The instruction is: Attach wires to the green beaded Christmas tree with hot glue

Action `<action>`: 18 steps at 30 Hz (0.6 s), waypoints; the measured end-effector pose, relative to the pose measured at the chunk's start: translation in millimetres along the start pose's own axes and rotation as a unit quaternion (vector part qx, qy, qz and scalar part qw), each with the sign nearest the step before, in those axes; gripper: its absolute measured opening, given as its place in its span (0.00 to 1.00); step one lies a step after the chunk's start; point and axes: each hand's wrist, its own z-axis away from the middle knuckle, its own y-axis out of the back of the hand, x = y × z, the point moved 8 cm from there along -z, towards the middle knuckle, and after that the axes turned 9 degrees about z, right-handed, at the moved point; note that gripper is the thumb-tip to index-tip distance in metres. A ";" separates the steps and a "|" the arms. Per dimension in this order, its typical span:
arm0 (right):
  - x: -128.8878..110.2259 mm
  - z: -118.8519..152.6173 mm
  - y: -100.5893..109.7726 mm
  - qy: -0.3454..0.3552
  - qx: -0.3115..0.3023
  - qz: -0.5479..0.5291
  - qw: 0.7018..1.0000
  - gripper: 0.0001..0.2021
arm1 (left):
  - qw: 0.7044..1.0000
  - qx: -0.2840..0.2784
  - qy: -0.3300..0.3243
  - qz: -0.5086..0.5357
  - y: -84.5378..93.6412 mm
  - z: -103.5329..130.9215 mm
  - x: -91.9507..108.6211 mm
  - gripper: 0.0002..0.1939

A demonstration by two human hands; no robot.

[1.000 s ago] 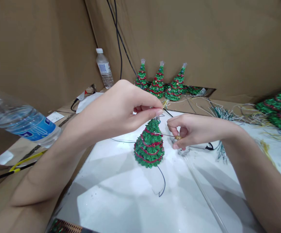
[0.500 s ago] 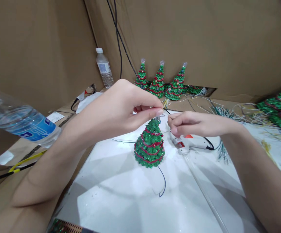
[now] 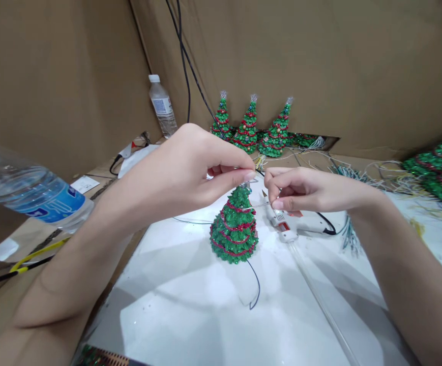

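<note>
Fingers (image 3: pixel 248 176) over small tree (image 3: pixel 234 226), glue gun (image 3: pixel 289 223) beside, bottle (image 3: pixel 45 190) behind forearm

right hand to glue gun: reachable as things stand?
Likely yes: the glue gun lies just beside and below the right hand, with nothing apparent between them. The catch is that its fingers are pinching a thin metal rod against the tree, so they would probably need to release it first.
</note>
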 end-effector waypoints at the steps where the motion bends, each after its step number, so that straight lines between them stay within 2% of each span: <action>1: -0.6 -0.4 1.9 0.008 0.014 0.014 1.000 0.10 | 1.000 -0.002 -0.001 -0.003 -0.2 0.2 0.0 0.13; 5: 2.0 -3.1 6.4 0.008 0.054 0.046 0.997 0.10 | 1.000 -0.004 -0.002 -0.005 -0.3 0.8 0.0 0.13; 13: 0.1 -4.0 1.1 -0.011 0.025 0.048 0.998 0.11 | 1.000 -0.009 0.007 0.000 -0.8 1.2 -2.5 0.13; 18: -4.9 -2.5 6.9 0.019 0.059 0.070 0.996 0.11 | 1.000 -0.009 0.004 -0.002 -0.7 1.2 -2.2 0.14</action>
